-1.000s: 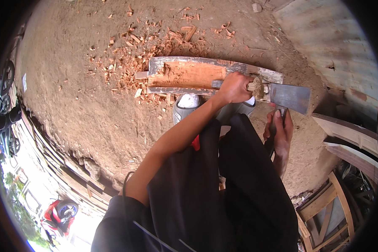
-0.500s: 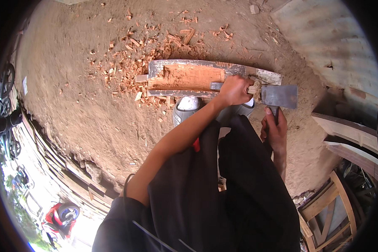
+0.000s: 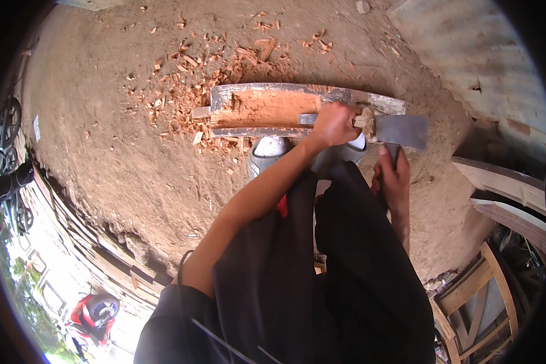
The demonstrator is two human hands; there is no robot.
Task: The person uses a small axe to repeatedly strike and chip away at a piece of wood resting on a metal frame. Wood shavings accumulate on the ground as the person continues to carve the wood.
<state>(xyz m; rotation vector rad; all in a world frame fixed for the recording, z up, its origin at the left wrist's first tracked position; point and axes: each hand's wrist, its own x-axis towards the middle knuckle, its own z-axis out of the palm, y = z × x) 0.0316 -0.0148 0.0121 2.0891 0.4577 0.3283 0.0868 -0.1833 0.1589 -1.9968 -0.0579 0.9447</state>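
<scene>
My left hand (image 3: 335, 124) is wrapped round a chisel (image 3: 308, 119), whose flat metal blade lies in the orange hollow of a curved, weathered wooden piece (image 3: 249, 130). Its frayed handle end (image 3: 367, 123) sticks out rightward from my fist. My right hand (image 3: 393, 179) grips the dark handle of a broad steel-bladed tool (image 3: 399, 131), held at that frayed end; its blade is slightly blurred. Whether they touch, I cannot tell. My shoes (image 3: 267, 156) are just on the near side of the wooden piece.
Orange chips (image 3: 191, 73) are scattered over the dirt ground (image 3: 103, 151). A corrugated sheet (image 3: 467, 54) stands at upper right, curved wooden boards (image 3: 502, 176) at right and a wooden frame (image 3: 490, 273) below them. Long planks (image 3: 103, 249) and a red motorcycle (image 3: 82, 315) are at left.
The broad blade has moved left to the chisel's handle end, with my right hand shifting slightly left and up. My left hand still holds the chisel in the hollow.
</scene>
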